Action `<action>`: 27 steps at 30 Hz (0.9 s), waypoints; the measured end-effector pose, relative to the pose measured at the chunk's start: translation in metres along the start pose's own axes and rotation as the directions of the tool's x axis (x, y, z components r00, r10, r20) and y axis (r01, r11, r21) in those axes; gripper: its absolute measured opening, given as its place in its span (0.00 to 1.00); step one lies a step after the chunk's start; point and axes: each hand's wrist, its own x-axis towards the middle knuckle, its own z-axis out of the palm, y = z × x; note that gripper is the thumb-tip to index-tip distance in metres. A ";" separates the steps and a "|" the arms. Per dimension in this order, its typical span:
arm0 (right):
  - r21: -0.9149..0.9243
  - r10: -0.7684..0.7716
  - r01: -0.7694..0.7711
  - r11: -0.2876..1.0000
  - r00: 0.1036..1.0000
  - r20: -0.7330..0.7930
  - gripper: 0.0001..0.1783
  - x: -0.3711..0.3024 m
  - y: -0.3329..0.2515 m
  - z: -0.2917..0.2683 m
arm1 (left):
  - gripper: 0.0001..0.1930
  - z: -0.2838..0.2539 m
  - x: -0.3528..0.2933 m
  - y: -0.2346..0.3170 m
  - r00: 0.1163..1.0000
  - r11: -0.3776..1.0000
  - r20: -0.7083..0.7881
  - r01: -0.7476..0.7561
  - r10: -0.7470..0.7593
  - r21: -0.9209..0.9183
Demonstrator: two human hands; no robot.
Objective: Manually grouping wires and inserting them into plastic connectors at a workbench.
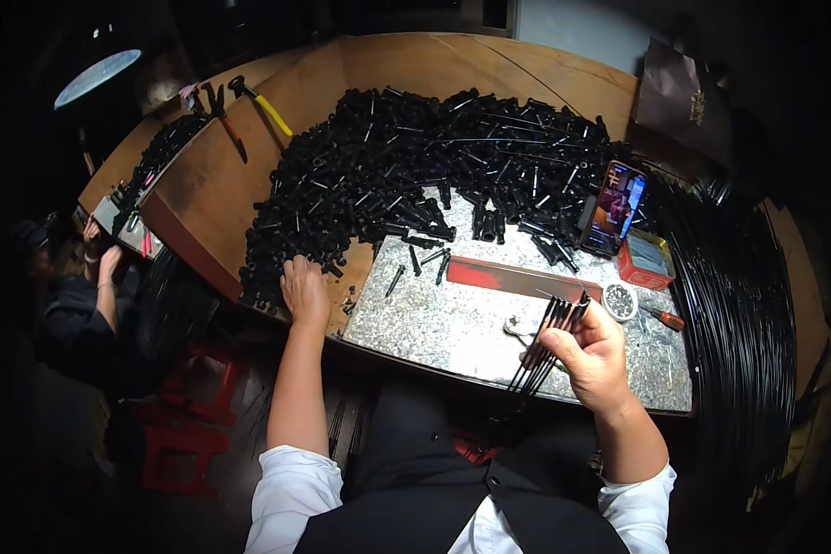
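Observation:
At the lower left edge of a heap of short black tubular parts (379,175), my left hand (303,288) reaches down with its fingers bent in among the pieces. Its fingertips are hidden, so what they grip cannot be made out. My right hand (589,355) is closed around a bundle of thin black rods (549,346), thumb across them, held tilted above the front of the speckled metal worktop (406,319). A few loose black pins (395,280) lie on that worktop. Beyond the rods is a long red and grey bar (517,277).
A phone (612,208) leans upright beside a red box (646,260). Nearby are a white tub of small metal pieces (620,301) and an orange-handled screwdriver (663,318). Long black rods (734,314) hang at the right. Pliers (222,120) hang over the left board; another person (78,305) works beyond.

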 end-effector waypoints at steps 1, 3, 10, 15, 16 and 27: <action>0.032 0.010 -0.011 0.999 1.000 0.018 0.09 0.000 0.000 -0.001 | 0.08 -0.002 -0.001 0.003 1.000 0.999 -0.008 -0.023 0.022 -0.041; 0.050 0.012 -0.012 0.999 1.000 0.015 0.08 -0.001 0.003 -0.003 | 0.08 -0.002 -0.004 0.004 0.993 0.987 -0.078 -0.098 0.088 -0.130; 0.014 0.036 -0.038 0.999 0.994 0.107 0.09 0.008 0.006 0.001 | 0.13 -0.098 -0.031 0.120 0.979 -0.127 0.015 0.042 0.203 -0.991; 0.077 0.024 -0.039 0.996 0.983 0.184 0.08 0.009 0.006 0.010 | 0.11 -0.125 -0.042 0.151 0.931 -0.337 -0.111 0.013 0.347 -0.941; 0.112 0.039 -0.062 0.992 0.979 0.199 0.07 0.009 0.004 0.011 | 0.12 -0.128 -0.043 0.154 0.928 -0.361 -0.127 0.008 0.349 -0.933; 0.151 0.043 -0.082 0.985 0.969 0.243 0.07 0.014 0.008 0.009 | 0.15 -0.156 -0.048 0.160 0.894 -0.112 -0.260 -0.235 0.364 -0.965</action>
